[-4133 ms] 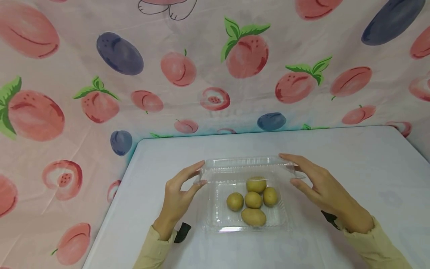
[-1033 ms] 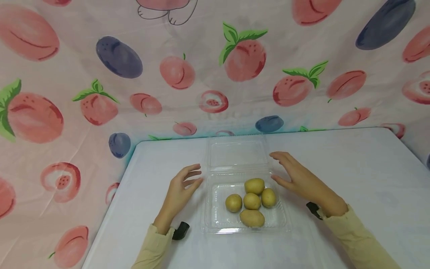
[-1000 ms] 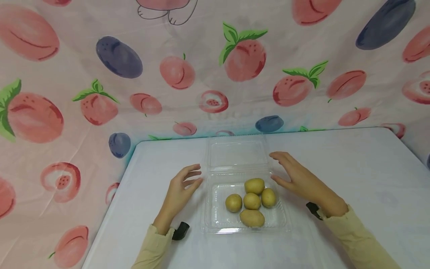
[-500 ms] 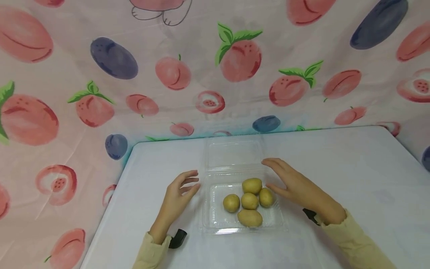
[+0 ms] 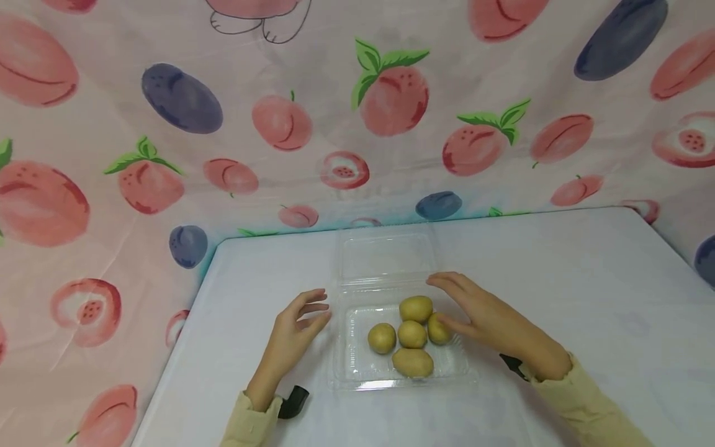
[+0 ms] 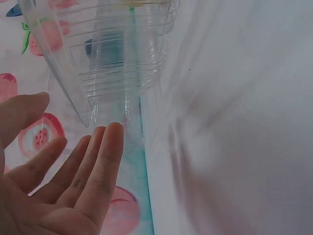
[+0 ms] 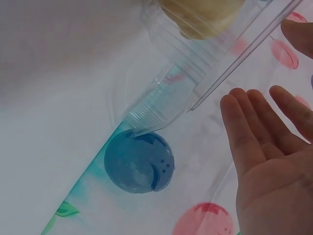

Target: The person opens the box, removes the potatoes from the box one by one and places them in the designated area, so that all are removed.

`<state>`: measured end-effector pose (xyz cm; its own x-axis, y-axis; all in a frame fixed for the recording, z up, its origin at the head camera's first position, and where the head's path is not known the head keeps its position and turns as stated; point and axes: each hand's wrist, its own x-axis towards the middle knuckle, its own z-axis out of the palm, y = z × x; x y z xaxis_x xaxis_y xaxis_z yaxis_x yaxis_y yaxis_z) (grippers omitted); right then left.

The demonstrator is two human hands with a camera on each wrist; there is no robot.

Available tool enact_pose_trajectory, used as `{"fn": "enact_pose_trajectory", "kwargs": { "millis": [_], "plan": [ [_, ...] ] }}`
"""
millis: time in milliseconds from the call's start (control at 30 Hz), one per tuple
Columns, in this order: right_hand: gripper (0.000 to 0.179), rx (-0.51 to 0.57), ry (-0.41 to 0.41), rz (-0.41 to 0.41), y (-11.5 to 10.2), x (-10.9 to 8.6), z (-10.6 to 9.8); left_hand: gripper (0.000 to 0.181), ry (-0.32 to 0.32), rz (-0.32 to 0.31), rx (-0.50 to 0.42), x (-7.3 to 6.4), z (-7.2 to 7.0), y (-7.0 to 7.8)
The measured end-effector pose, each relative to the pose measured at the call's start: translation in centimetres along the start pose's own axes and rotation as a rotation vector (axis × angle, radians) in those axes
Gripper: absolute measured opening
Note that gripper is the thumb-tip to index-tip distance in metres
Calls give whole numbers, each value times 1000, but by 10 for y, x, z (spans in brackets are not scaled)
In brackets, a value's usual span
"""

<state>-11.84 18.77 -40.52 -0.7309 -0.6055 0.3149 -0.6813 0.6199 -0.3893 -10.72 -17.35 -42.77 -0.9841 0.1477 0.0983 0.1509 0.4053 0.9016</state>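
Observation:
A clear plastic clamshell box lies on the white table with its lid laid back toward the wall. Several small yellow potatoes sit in its base, most of them grouped at the right. My left hand hovers just left of the box, fingers relaxed and holding nothing. My right hand is over the box's right side, its thumb overlapping the rightmost potato in the head view. In the right wrist view its fingers are straight, apart from the box wall.
The white table reaches back to a cloth backdrop printed with pink and blue fruit. A black wrist strap piece shows under the left sleeve, and another by the right one.
Both hands held the lid's side edges earlier; the lid has since been laid back and let go. In the last second my right hand has drifted left and nearer over the potatoes.

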Motion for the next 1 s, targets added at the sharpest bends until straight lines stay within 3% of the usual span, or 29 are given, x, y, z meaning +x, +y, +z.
{"fn": "enact_pose_trajectory", "kwargs": {
  "millis": [467, 1000],
  "plan": [
    [56, -8, -44, -39, -5, 2, 6, 49, -24, -70, 10, -2, 2, -3],
    [55, -23, -42, -91, -6, 3, 16, 58, -120, -110, -152, 0, 8, -12]
  ]
}}
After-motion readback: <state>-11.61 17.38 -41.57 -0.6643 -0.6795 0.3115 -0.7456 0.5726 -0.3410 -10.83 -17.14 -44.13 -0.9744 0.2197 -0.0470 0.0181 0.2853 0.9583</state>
